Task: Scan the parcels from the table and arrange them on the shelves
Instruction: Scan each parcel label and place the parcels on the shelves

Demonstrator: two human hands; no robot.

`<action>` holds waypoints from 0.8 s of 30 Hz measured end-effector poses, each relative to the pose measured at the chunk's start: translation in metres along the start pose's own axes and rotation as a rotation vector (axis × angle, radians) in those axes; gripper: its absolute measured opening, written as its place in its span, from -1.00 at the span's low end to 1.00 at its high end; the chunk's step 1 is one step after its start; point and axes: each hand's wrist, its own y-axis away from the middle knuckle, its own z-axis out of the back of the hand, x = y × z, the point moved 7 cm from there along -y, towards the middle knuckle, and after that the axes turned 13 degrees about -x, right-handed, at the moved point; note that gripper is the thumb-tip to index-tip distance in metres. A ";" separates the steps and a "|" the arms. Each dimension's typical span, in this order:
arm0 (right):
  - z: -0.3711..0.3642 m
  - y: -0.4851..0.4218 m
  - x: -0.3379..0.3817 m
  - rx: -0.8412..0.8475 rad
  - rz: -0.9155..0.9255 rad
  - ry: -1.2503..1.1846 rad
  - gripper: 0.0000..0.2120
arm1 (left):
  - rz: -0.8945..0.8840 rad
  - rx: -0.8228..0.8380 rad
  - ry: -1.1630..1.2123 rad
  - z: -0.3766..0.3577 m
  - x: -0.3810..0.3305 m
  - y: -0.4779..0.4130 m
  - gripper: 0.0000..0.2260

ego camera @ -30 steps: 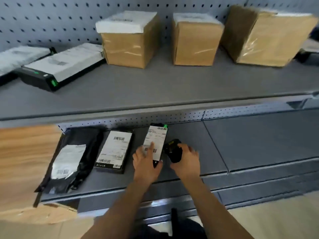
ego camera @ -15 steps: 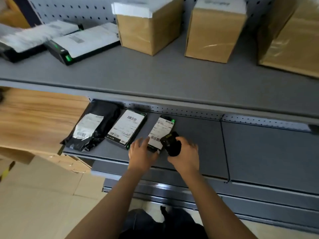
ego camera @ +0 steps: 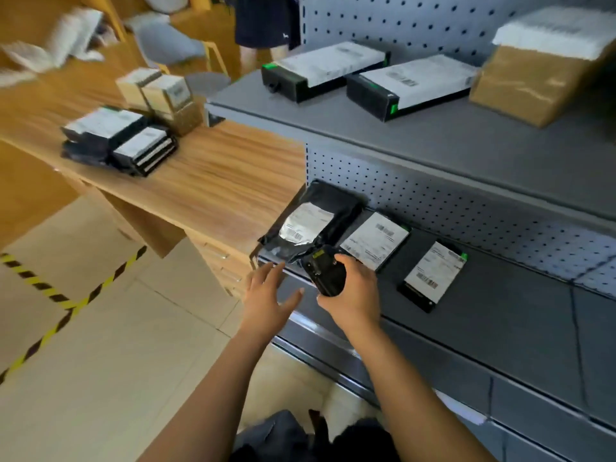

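Two grey shelves: the upper shelf (ego camera: pixel 450 151) carries one brown carton (ego camera: pixel 526 85) and two flat black boxes (ego camera: pixel 323 70) (ego camera: pixel 410 86). The lower shelf (ego camera: pixel 506 315) holds three parcels, a black bag (ego camera: pixel 320 221) at its left edge and two labelled packets (ego camera: pixel 375 240) (ego camera: pixel 433 275) beside it, with bare shelf to their right. The wooden table (ego camera: pixel 216 181) to the left bears a stack of dark parcels (ego camera: pixel 116 138) and small cartons (ego camera: pixel 160 95), too blurred to count. The right hand (ego camera: pixel 353 291) grasps one black scanner (ego camera: pixel 325 276) at the bag's near edge. The left hand (ego camera: pixel 266 298) is spread and empty, just off the shelf front.

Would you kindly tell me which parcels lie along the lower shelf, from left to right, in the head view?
Black mailer bag → flat black box with white label → slim black box with green tab. The scanner in the right hand overlaps the first two, so it is left out.
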 end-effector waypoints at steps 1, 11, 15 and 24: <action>-0.013 0.001 0.019 -0.008 0.007 -0.021 -0.32 | 0.021 -0.023 0.001 0.020 0.018 -0.010 -0.39; -0.149 0.012 0.206 -0.026 0.128 -0.183 -0.33 | 0.111 -0.246 -0.056 0.187 0.163 -0.097 -0.39; -0.189 0.007 0.261 0.002 0.187 -0.203 -0.36 | 0.163 -0.308 -0.010 0.223 0.203 -0.117 -0.39; -0.292 -0.038 0.336 0.047 0.234 -0.246 -0.33 | 0.265 -0.371 0.031 0.247 0.278 -0.202 -0.40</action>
